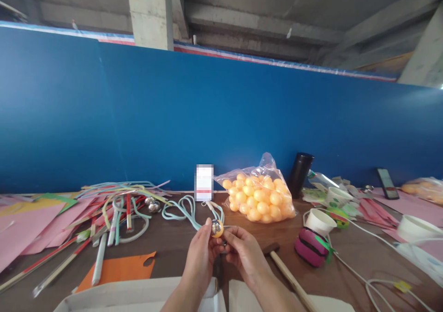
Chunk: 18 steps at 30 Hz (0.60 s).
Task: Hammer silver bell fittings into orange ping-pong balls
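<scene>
I am holding an orange-and-silver ball [217,228] over a brown table [169,257]. My left hand [201,247] is gripping it, thumb pressing its side. My right hand [245,253] is closing thumb and forefinger together just beside it, at three o'clock; I cannot tell what, if anything, they are pinching. This one ball is apparently being worked on, not finished; many orange balls [258,201] are sitting in a clear bag [267,162] at two o'clock, and silver balls [154,206] are lying at ten. My forearms [273,294] are slanting in from seven and five o'clock, the hands nearly meeting.
</scene>
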Each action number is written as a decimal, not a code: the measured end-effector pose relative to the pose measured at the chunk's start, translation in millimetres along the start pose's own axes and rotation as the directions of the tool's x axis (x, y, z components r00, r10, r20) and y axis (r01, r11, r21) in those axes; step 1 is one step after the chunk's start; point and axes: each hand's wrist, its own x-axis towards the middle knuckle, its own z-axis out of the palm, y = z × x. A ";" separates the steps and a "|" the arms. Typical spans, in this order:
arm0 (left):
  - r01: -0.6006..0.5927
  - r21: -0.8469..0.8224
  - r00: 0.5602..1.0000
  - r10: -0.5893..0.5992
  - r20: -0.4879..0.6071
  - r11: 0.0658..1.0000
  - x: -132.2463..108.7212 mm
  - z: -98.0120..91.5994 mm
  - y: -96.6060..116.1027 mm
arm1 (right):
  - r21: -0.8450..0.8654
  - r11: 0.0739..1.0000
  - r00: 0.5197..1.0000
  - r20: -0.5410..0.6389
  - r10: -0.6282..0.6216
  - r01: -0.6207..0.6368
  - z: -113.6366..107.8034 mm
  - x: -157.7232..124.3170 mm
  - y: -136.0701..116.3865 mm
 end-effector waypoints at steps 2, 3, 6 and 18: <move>0.006 -0.008 1.000 -0.006 -0.003 1.000 0.1 0.2 0.1 | 0.007 1.000 1.000 -0.006 0.006 -0.006 0.4 0.4 0.6; 0.008 -0.017 1.000 -0.008 -0.008 1.000 0.4 -0.1 0.0 | 0.008 1.000 1.000 -0.009 0.007 -0.007 0.8 0.3 0.6; 0.003 -0.050 1.000 -0.004 -0.027 0.999 2.0 -2.1 -0.4 | 0.012 1.000 1.000 -0.013 0.001 -0.001 1.5 -0.8 -0.2; 0.019 -0.110 0.994 -0.031 -0.104 0.994 4.3 -3.5 1.3 | 0.059 0.998 0.999 0.048 -0.022 0.019 4.0 -5.2 -1.9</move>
